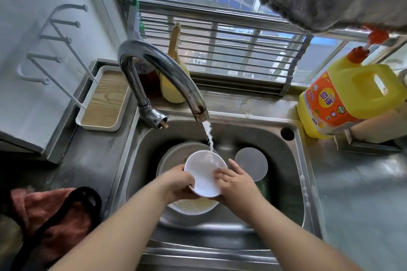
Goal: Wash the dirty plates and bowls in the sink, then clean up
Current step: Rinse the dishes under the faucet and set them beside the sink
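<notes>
Your left hand (pixel 179 182) grips the rim of a smooth white round bowl (pixel 203 174), fingers curled round its edge, tilted above the stainless steel sink (pixel 286 182). Your right hand (pixel 234 180) presses on the bowl's inside, fingers spread. Water from the curved chrome faucet (pixel 154 68) streams into it. Beneath sits a larger bowl (pixel 193 207) of cloudy liquid. A yellow plastic detergent jug (pixel 343 99) stands on the counter (pixel 356 193).
</notes>
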`<state>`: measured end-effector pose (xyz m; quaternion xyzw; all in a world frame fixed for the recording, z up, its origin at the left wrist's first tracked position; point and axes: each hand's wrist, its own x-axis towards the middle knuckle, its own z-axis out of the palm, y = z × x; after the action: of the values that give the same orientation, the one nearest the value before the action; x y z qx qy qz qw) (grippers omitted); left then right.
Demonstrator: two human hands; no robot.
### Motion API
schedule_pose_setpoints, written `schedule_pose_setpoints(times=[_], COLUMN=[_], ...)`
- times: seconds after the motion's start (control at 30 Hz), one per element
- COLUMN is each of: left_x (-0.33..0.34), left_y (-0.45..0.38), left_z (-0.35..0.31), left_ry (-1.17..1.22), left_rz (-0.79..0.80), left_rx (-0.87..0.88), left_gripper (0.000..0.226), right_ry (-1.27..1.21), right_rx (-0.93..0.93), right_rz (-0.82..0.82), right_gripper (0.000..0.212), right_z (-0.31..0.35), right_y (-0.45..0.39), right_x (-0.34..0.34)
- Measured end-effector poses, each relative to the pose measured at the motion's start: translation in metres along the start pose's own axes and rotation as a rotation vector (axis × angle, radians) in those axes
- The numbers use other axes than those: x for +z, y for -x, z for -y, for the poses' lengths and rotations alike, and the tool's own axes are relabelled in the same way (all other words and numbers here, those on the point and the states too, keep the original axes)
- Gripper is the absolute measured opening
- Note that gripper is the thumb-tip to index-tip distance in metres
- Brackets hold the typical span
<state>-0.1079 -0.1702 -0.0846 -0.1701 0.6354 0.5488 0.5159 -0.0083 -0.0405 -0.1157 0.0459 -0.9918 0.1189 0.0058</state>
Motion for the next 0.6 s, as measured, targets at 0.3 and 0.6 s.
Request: schedule_pose_setpoints(times=[0.3, 0.6], left_x=[0.005, -0.015], left_y=[0.004, 0.010], left_z=[-0.003, -0.017], left_ry=[-0.002, -0.127], left_rz=[0.043, 0.173], left_rx=[-0.028, -0.113], left_gripper=[0.047, 0.029], right_ry=[0.031, -0.289], right_rx=[0.051, 0.050], right_rz=[-0.009, -0.152], right_gripper=[0.022, 0.038], right_z=[-0.001, -0.006], right_y=[-0.001, 0.000], right_x=[0.000, -0.023])
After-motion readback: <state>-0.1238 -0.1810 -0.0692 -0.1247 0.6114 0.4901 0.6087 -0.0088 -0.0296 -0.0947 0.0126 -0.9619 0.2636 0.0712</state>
